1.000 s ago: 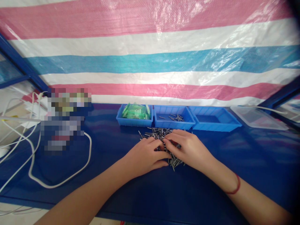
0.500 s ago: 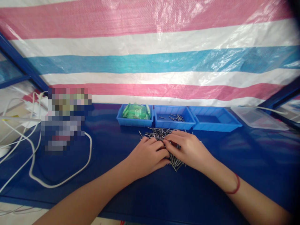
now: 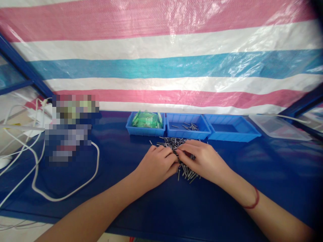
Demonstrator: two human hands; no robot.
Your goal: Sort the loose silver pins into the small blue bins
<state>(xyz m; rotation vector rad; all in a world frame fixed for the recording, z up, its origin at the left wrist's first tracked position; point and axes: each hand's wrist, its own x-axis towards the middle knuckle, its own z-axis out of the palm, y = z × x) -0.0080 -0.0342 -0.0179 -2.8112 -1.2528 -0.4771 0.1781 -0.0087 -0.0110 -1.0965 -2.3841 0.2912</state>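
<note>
A loose heap of thin metal pins (image 3: 185, 172), which look like blind rivets, lies on the blue tabletop between my hands. My left hand (image 3: 158, 164) rests at the heap's left side, palm down, its fingers curled in over the pins. From the right, my right hand (image 3: 200, 156) reaches over the heap with thumb and fingers bent together, close to my left fingertips. Whatever the fingertips pinch is hidden or too small to name. Just behind the heap, the middle blue bin (image 3: 188, 135) contains several of the same pins.
The left blue bin (image 3: 145, 131) holds green plastic packets (image 3: 147, 119). To the right stand another blue bin (image 3: 233, 136) and a clear plastic lid (image 3: 280, 127). White cables (image 3: 96, 168) loop across the blue table (image 3: 191, 208) at left. Behind hangs a striped sheet (image 3: 161, 69).
My left fingers have drawn in and curled more tightly, uncovering a few pins at the heap's front. My right hand has barely moved.
</note>
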